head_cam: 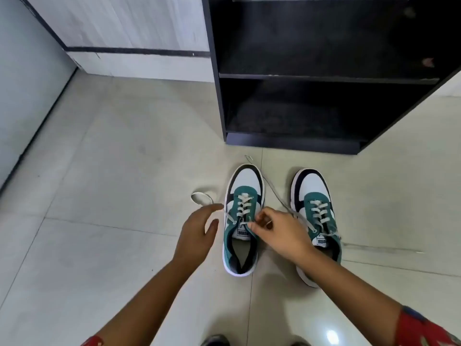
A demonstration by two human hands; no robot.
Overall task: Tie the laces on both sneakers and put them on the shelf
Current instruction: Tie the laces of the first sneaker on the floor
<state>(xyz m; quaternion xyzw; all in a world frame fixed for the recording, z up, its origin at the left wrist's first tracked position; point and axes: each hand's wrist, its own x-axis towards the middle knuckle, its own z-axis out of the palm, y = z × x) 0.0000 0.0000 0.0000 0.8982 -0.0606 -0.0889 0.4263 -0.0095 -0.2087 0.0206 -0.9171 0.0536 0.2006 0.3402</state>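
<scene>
Floor [112, 171]: pale tiles, smooth, glossy, light glare near bottom edge. Shelf [324, 78]: dark board, matt, dusty-looking inner surfaces. Left sneaker [243, 218] and right sneaker [315, 208]: teal suede-like matt panels, smooth white and black leather-like panels, white rubbery soles. Laces [243, 206]: flat woven cloth, off-white, matt. Sleeve [429, 330]: red printed cloth. Wall panel [124, 23]: pale, faint grain, matt.

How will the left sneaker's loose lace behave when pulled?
Probably floppy: the lace curls limp on the floor. It looks flat, so it may twist. Pulling might drag the left sneaker, which likely weighs little.
</scene>
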